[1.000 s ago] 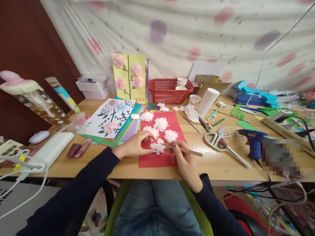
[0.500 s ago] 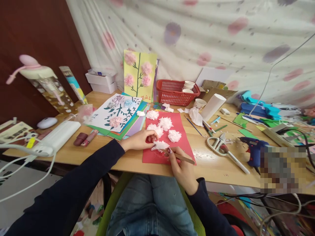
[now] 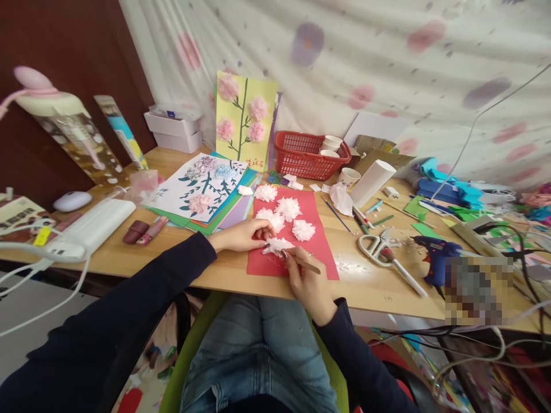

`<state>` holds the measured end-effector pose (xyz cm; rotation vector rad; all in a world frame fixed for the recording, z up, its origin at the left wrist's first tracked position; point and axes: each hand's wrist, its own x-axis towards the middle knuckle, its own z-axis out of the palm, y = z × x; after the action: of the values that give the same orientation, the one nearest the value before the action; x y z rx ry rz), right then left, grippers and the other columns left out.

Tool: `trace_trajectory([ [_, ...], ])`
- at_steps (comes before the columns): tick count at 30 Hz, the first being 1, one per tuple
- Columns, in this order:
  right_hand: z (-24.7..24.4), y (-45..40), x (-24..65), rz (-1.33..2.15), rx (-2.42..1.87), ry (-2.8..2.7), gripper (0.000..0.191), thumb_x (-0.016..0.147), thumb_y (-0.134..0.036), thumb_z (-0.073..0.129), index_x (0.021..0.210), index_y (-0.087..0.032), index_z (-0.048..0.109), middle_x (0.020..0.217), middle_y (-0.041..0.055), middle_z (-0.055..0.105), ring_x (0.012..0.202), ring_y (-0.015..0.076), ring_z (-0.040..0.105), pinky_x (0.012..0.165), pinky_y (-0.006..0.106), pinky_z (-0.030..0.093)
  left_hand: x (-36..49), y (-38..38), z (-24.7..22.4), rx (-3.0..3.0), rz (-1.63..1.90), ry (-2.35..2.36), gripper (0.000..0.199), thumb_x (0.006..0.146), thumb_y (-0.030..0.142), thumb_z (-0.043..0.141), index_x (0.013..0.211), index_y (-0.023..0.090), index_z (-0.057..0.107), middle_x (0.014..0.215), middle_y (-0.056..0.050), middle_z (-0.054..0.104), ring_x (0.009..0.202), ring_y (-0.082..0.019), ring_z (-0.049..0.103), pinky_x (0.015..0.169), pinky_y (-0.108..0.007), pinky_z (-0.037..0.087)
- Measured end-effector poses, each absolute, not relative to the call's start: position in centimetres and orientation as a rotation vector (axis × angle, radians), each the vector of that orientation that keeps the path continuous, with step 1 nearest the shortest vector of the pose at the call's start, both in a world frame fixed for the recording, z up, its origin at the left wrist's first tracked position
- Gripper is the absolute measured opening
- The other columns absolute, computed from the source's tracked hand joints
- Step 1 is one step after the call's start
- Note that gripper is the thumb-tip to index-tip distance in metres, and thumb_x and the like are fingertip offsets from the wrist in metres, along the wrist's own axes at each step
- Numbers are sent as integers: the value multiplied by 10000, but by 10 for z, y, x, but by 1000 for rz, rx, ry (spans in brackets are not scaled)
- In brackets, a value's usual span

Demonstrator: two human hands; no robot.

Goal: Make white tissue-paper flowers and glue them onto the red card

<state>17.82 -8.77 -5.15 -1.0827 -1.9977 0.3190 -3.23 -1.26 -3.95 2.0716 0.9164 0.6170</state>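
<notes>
A red sheet of paper (image 3: 321, 252) lies near the table's front edge, with several fluffy white paper flowers (image 3: 288, 210) on its upper part. Below them is another white paper flower (image 3: 278, 246), partly covered by my fingers. My left hand (image 3: 247, 234) is closed, its fingertips pinching this flower's left side. In my right hand (image 3: 307, 282) is a pair of brown tweezers (image 3: 309, 264), held like a pen. The tweezers' tips are at the right side of the same flower, largely hidden by my fingers.
Behind stand a red basket (image 3: 301, 163) with paper cups and a yellow flower picture (image 3: 232, 115). Scissors (image 3: 379, 246) and a blue glue gun (image 3: 434, 255) lie right. Left are coloured sheets (image 3: 224, 221), a white power strip (image 3: 94, 226) and a bottle (image 3: 73, 132).
My right hand and the tweezers have shifted slightly left, and the tweezers' angle has changed a little. My left hand stays at the flower. The whole view has shifted slightly.
</notes>
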Motion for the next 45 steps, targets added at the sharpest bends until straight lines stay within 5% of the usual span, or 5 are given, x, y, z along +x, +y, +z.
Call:
trace_trajectory([
  [11, -51, -67, 174, 689, -1179, -1820, 246, 942, -328, 492, 746, -208, 578, 669, 50, 664, 629, 200, 628, 626, 297, 476, -35, -5, -45, 2069, 593, 875, 197, 755, 156, 609, 951, 170, 596, 800, 0, 565, 736, -147, 532, 676, -264, 444],
  [23, -59, -62, 173, 844, -1153, -1550, 466, 919, -627, 436, 692, -225, 492, 538, 17, 609, 369, 146, 500, 371, 262, 402, -34, -6, -47, 2089, 626, 904, 248, 748, 165, 613, 995, 152, 597, 793, 1, 577, 719, -143, 542, 671, -266, 452],
  [33, -53, -65, 169, 602, -1173, -1795, 301, 945, -319, 441, 670, -217, 511, 652, 48, 647, 618, 189, 612, 640, 283, 467, -34, -5, -47, 2090, 618, 912, 228, 750, 160, 616, 977, 151, 603, 771, 7, 568, 708, -138, 532, 662, -262, 444],
  [40, -35, -52, 153, 527, -1317, -1950, 215, 862, -121, 545, 668, -208, 513, 619, 62, 633, 604, 197, 609, 596, 268, 397, -34, -3, -44, 2077, 571, 931, 233, 739, 250, 655, 948, 157, 610, 741, 21, 559, 662, -127, 496, 637, -253, 425],
  [45, -15, -30, 150, 644, -1354, -1975, 345, 768, -49, 613, 505, -212, 460, 478, 39, 591, 553, 174, 604, 554, 247, 397, -33, -6, -40, 2084, 560, 957, 204, 717, 209, 639, 906, 147, 594, 771, 9, 576, 653, -118, 482, 645, -257, 421],
])
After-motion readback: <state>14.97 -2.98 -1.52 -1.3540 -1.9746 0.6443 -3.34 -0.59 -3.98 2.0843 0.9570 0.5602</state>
